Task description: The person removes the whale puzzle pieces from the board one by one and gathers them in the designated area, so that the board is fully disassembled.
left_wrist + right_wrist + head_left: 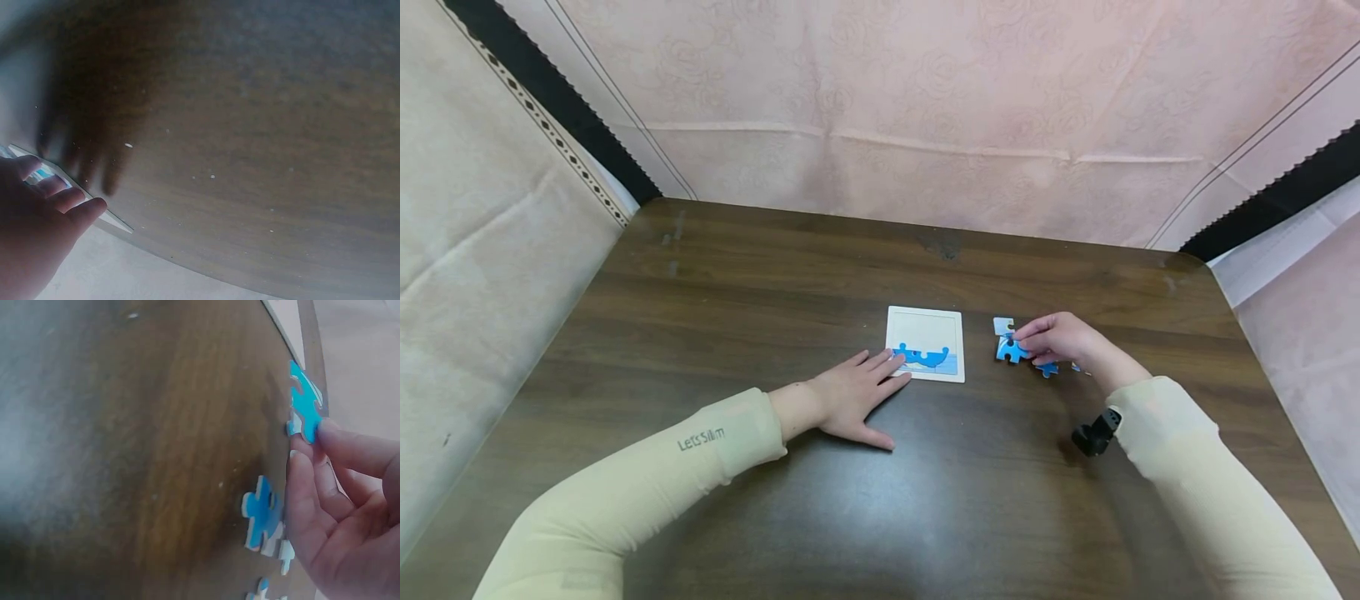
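A square puzzle tray (927, 323) with a white rim lies on the table, blue pieces fitted along its lower part. My left hand (860, 393) lies flat with fingers spread, its fingertips on the tray's left edge; in the left wrist view these fingers (65, 200) reach over the rim. To the right of the tray, my right hand (1063, 342) pinches a blue puzzle piece (306, 403) between thumb and fingers. Below that hand in the right wrist view, another blue piece (261, 512) lies on the table.
A light blue piece (1002, 326) lies just beyond the pinched one. Small pieces (1078, 368) are partly hidden under the right wrist. The brown wooden table (760, 275) ends at a pale pink cloth (925, 92) behind it. A black wrist camera (1097, 432) sits at the right cuff.
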